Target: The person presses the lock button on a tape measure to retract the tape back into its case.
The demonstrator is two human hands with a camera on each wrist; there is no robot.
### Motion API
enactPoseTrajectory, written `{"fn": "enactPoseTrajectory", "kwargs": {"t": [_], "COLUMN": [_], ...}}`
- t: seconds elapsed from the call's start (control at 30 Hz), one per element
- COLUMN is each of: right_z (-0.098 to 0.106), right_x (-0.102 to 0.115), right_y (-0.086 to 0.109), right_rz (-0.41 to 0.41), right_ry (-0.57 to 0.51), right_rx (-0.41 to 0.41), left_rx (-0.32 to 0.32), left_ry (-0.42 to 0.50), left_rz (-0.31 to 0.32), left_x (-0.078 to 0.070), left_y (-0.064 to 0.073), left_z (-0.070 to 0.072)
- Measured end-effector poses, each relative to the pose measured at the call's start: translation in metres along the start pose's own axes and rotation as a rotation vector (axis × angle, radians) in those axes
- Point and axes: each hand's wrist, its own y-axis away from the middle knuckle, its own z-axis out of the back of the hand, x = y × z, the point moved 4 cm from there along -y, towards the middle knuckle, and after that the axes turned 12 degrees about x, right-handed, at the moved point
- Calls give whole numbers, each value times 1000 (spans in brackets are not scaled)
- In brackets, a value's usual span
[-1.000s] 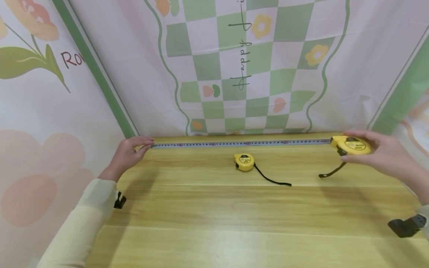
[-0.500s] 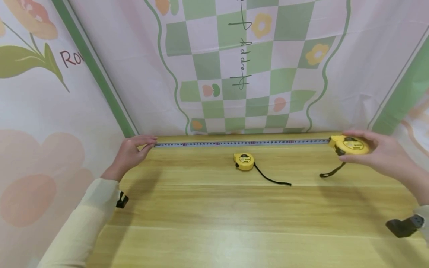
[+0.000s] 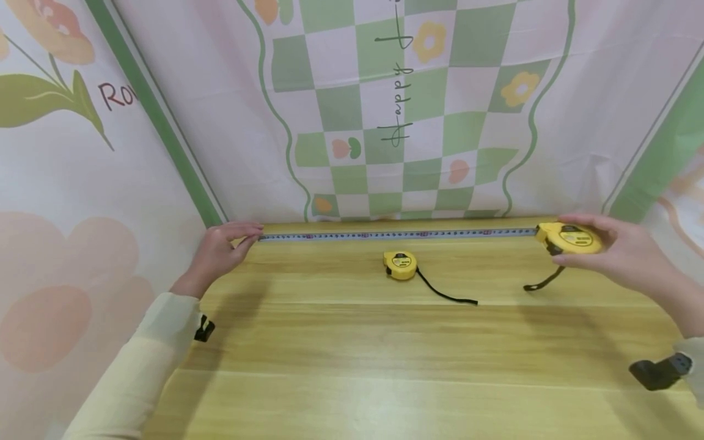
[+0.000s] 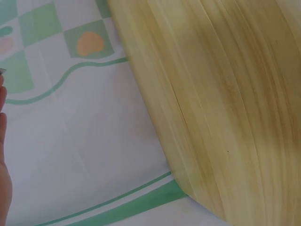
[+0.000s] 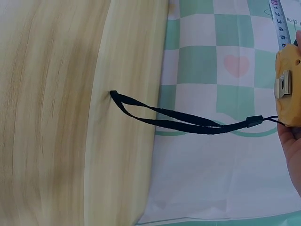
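Note:
My right hand (image 3: 632, 250) grips a yellow tape measure (image 3: 574, 238), thumb below and fingers over the top. From its mouth a white, numbered blade (image 3: 396, 235) runs straight across the back of the table. The blade's free end is pinched between the thumb and fingers of my left hand (image 3: 220, 249). In the right wrist view, the case's metal clip (image 5: 283, 84) and its looped black wrist strap (image 5: 178, 123) show. Only a sliver of the left hand (image 4: 3, 183) appears at the left wrist view's edge. A second yellow tape measure (image 3: 401, 266) lies on the table before the blade.
A black cord (image 3: 448, 297) trails rightward from the second tape measure. The wooden table (image 3: 352, 348) meets a checkered, printed cloth (image 3: 379, 110) along its back edge. More printed cloth (image 3: 66, 201) hangs at the left. Black wrist cameras (image 3: 660, 373) sit below the wrists.
My left hand has shifted slightly right with the blade end, and my right hand slightly left with the tape measure. The blade showing between them is shorter. The second tape measure stays put.

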Motion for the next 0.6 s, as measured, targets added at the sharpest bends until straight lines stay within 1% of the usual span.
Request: {"fn": "enactPoseTrajectory", "kwargs": {"t": [0.3,0.6], "right_z": [-2,-4], "right_x": [4,6], "right_y": [0,3], "right_rz": [-12,-1], "right_ry": [0,5], "right_rx": [3,-1], "left_rx": [-1,-22], "left_ry": [31,-3], "left_rz": [-53,-98], "left_x": [-8,-17], "left_y": [-6,-10], "left_z": [-2,-5]}}
